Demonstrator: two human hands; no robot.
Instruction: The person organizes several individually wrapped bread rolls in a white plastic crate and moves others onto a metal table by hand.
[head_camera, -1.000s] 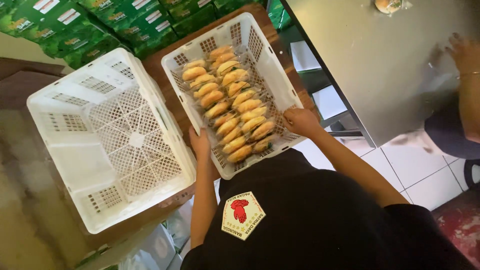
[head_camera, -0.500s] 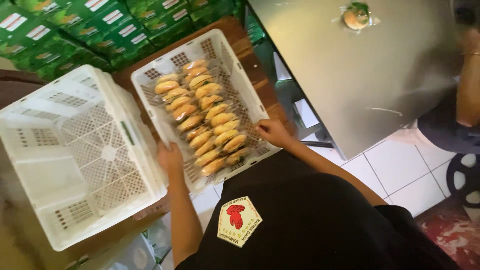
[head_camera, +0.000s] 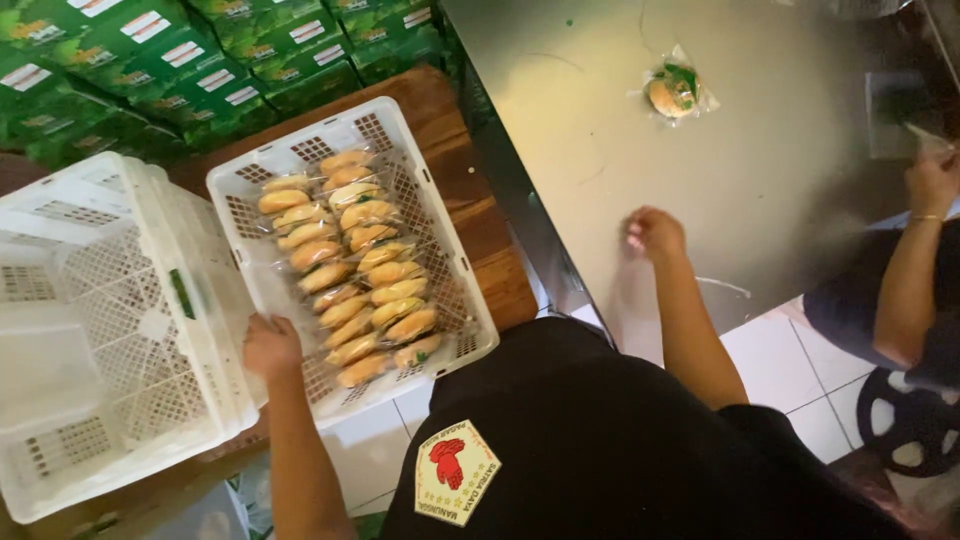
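The left hand (head_camera: 270, 345) grips the near-left rim of the crate (head_camera: 455, 290) of wrapped buns (head_camera: 350, 265), on a wooden bench (head_camera: 480, 215). The right hand (head_camera: 655, 232), loosely curled and holding nothing, rests on the steel bench (head_camera: 760, 170), to the right; a lone bun (head_camera: 672, 92) lies far.

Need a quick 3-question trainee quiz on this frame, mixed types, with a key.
1. True or false: the person's left hand rests on the near edge of the white crate of wrapped buns.
2. Where is the person's right hand?
A. inside the empty white crate
B. on the steel table
C. on the green cartons
3. Fill in: a single wrapped bun lies on the ____ table.

Key: 1 true; 2 B; 3 steel
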